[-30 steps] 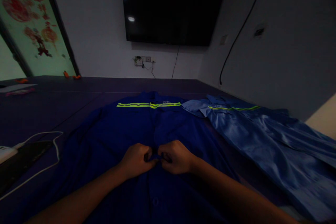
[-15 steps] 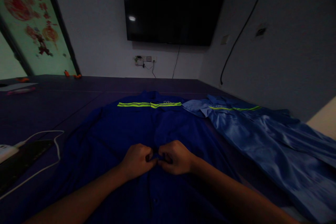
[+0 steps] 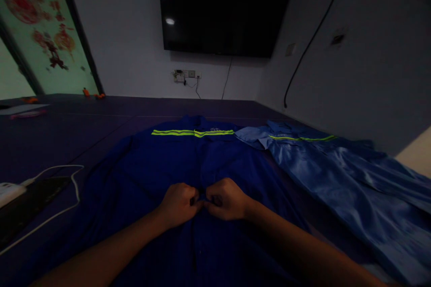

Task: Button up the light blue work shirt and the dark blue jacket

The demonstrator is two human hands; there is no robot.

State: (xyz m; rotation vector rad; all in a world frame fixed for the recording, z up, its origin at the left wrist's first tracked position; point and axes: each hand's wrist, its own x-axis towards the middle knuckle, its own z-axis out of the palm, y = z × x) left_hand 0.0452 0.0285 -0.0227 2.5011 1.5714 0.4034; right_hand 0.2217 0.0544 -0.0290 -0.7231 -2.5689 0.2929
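A dark blue work jacket [image 3: 151,170] lies spread flat before me, collar at the far end, with a yellow-green reflective stripe [image 3: 175,132] across its chest. Over its front opening, my left hand [image 3: 180,204] is closed, thumb and finger pinching the jacket's edge. My right hand [image 3: 226,199] pinches the cloth right beside it, and the two thumbs nearly meet. Whatever small part sits between the fingertips, such as a button, is hidden. To the right lies a lighter, shiny blue work garment [image 3: 323,175] with a similar stripe, overlapping near the jacket's shoulder.
A white charger [image 3: 10,193] with a white cable [image 3: 76,188] rests on a dark flat object [image 3: 37,204] at left. Small orange items [image 3: 86,92] lie by the glass door [image 3: 33,31]. A television [image 3: 225,9] hangs on the far wall, above sockets [image 3: 191,73].
Both hands keep their pinch on the jacket front and have drawn slightly closer, thumbs nearer each other. The view has shifted a little.
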